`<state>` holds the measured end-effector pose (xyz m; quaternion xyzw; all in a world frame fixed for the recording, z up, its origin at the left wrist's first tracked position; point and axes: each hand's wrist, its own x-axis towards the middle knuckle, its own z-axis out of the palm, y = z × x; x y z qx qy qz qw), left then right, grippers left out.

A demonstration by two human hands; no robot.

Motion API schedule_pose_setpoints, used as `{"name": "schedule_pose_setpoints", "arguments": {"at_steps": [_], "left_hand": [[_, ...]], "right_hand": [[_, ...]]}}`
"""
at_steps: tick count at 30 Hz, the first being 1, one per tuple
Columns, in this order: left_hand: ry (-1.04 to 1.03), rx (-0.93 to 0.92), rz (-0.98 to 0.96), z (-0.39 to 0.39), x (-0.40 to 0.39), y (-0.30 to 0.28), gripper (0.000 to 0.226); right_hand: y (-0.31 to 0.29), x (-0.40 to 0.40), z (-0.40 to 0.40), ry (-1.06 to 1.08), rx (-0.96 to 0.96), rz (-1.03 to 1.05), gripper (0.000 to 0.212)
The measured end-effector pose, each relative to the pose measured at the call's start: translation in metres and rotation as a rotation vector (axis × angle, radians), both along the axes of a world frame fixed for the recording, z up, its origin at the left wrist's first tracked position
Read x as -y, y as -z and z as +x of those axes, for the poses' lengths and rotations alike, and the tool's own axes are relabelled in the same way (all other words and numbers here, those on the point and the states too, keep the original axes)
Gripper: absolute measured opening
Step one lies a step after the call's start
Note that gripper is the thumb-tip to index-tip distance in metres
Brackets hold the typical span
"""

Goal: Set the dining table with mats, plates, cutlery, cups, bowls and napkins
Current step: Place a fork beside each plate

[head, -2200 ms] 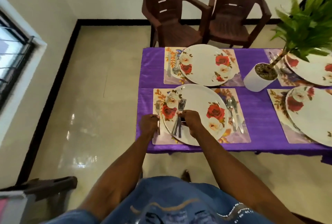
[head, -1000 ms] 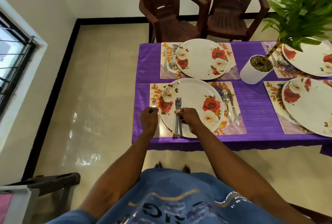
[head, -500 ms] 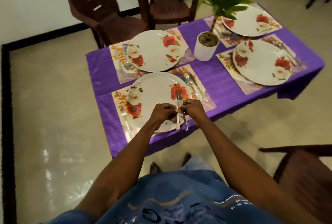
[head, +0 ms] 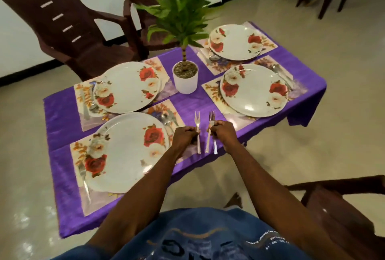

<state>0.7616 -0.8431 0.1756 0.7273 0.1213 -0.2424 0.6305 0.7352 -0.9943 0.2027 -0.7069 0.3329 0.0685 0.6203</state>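
- Far to the left of both hands, a fork [head: 83,173] lies flat on the near-left place mat [head: 82,201], just beside the rose-patterned plate [head: 125,151] there.
- Beyond that plate, left of and further out than the hands, a second flowered plate [head: 127,86] sits on its own mat, with cutlery [head: 88,105] lying along its left edge; I cannot tell which pieces.
- Between the near-left plate and the left hand, a spoon and knife [head: 168,119] rest on the mat's right strip.
- The left hand [head: 184,138] is closed in a fist around the handle of a single fork [head: 197,128], tines up, held upright above the purple tablecloth [head: 60,114].
- Straight ahead of the hands, well beyond them, a white pot [head: 185,81] holding a green plant [head: 181,9] stands in the middle of the table.
- The right hand [head: 225,133] is just beside the left one, not touching it, and is clenched around two forks [head: 210,132]; their handles hang below the fist and their tines point up.
- Ahead and to the right of the right hand, a third plate [head: 254,90] sits on a mat, with cutlery [head: 282,75] along its far right side.
- Further out still, a fourth plate [head: 235,42] occupies the far-right setting.
- Brown plastic chairs [head: 70,28] stand behind the table on the left.
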Motion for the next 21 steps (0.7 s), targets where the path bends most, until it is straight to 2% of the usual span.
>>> {"name": "schedule_pose_setpoints", "arguments": {"at_steps": [5, 8, 12, 17, 21], "left_hand": [[-0.063, -0.012, -0.010, 0.008, 0.099, 0.000, 0.015], [-0.154, -0.008, 0.042, 0.014, 0.138, 0.002, 0.011], [-0.258, -0.005, 0.120, 0.028, 0.151, 0.002, 0.006], [-0.353, -0.054, 0.122, 0.059, 0.159, 0.007, 0.010], [-0.386, -0.090, 0.153, 0.081, 0.175, 0.017, 0.008]], "right_hand": [[-0.003, 0.093, 0.016, -0.015, -0.012, 0.012, 0.010], [-0.006, 0.136, 0.024, -0.044, -0.038, 0.030, 0.016], [-0.012, 0.160, 0.041, -0.058, -0.041, 0.064, 0.018], [-0.006, 0.164, 0.073, -0.127, -0.034, 0.138, 0.023], [-0.006, 0.174, 0.100, -0.162, -0.033, 0.117, 0.021]]}}
